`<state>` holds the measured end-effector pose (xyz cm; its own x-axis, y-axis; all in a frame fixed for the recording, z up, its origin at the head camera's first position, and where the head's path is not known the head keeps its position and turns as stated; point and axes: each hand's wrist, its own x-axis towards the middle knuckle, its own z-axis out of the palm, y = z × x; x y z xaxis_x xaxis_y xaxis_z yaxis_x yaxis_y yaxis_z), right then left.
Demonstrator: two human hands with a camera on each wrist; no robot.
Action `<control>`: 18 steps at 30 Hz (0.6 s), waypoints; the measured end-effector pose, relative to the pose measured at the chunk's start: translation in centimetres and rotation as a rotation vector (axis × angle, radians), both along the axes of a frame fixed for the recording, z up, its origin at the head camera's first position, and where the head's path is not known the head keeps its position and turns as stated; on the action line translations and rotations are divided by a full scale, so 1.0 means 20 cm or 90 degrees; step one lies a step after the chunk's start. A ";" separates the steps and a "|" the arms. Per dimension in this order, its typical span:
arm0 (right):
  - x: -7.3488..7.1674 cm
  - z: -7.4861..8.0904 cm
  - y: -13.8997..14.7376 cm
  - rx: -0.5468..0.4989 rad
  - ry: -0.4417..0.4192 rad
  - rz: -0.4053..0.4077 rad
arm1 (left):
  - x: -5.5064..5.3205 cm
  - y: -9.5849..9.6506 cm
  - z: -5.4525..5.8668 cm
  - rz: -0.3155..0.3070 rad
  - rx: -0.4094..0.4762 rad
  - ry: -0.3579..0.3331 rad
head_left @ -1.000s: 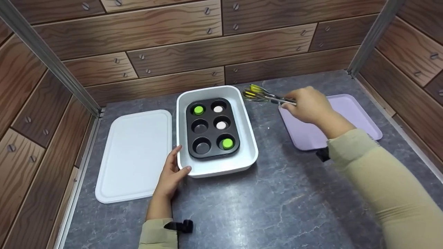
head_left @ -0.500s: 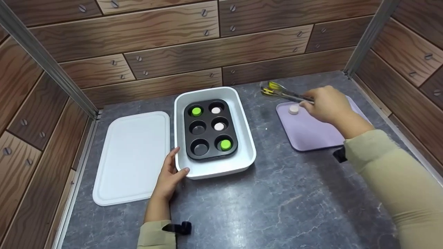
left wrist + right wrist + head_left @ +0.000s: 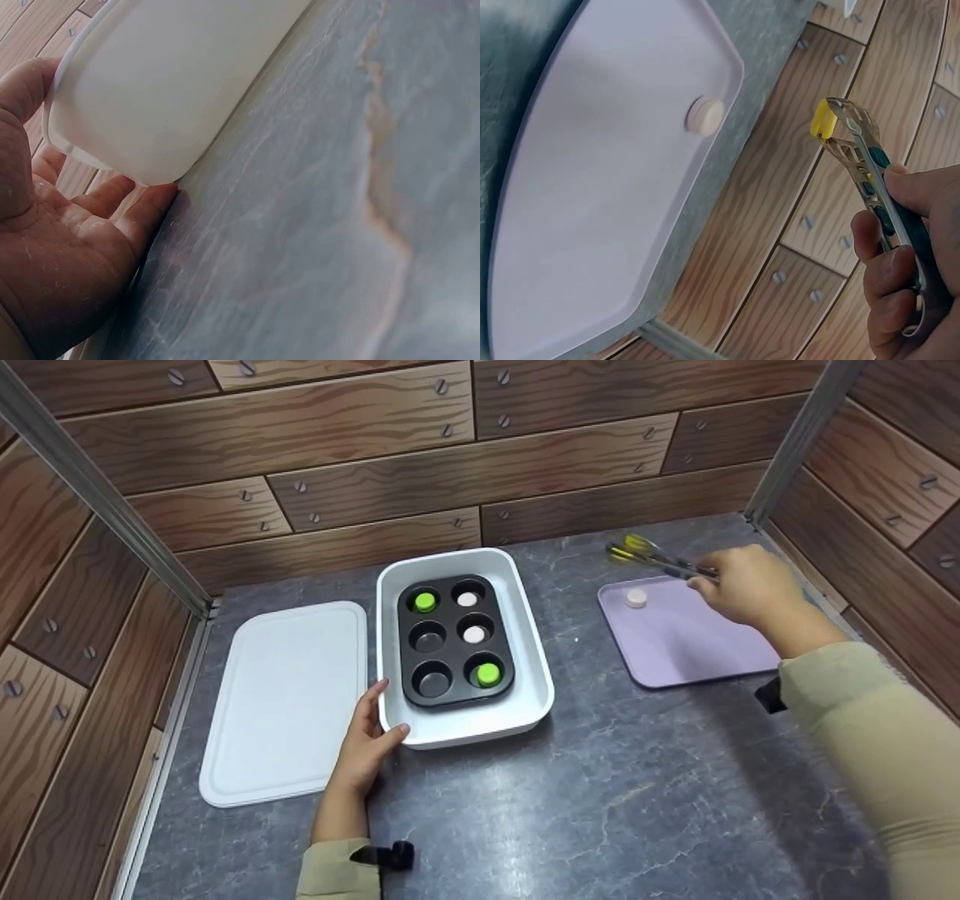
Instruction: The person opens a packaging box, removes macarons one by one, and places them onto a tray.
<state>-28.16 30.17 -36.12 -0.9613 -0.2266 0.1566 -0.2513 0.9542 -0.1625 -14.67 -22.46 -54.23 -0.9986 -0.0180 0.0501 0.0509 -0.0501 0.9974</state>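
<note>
My left hand [image 3: 365, 750] holds the near left corner of a white rectangular tub [image 3: 536, 690], thumb on the front rim and fingers along its left side. In the tub lies a black muffin tin [image 3: 454, 701]. Its cups hold two green discs, one being the near right disc [image 3: 488, 674], and two pale ones, one the middle right disc [image 3: 474, 634]. My right hand [image 3: 754, 589] grips metal tongs [image 3: 877, 169] above the far edge of a lilac tray [image 3: 675, 649]. Yellow [image 3: 823, 120] shows at the tongs' tips; whether it is a held piece I cannot tell.
A pale round disc [image 3: 636, 598] sits near the lilac tray's far left corner. Left of the tub lies a white flat lid [image 3: 289, 705]. Wood-patterned walls [image 3: 375, 472] stand around the grey marbled table [image 3: 600, 780].
My right hand has carried the tongs rightward, from beside the tub to over the lilac tray's far edge. The pale disc on that tray has come into view. My left hand keeps its hold.
</note>
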 end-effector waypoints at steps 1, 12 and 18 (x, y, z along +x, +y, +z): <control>0.00 0.00 0.01 0.001 -0.001 -0.004 | 0.00 0.00 0.00 0.001 0.000 -0.002; -0.02 -0.06 0.19 0.005 -0.052 -0.064 | 0.01 0.00 0.00 -0.011 0.016 -0.001; -0.01 -0.11 0.28 0.000 -0.064 -0.076 | 0.00 0.00 0.00 -0.002 0.001 -0.008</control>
<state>-28.40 35.80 -38.31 -0.9922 -0.1103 0.0585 -0.1192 0.9763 -0.1806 -14.68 -22.50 -54.19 -0.9992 -0.0153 0.0375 0.0383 -0.0520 0.9979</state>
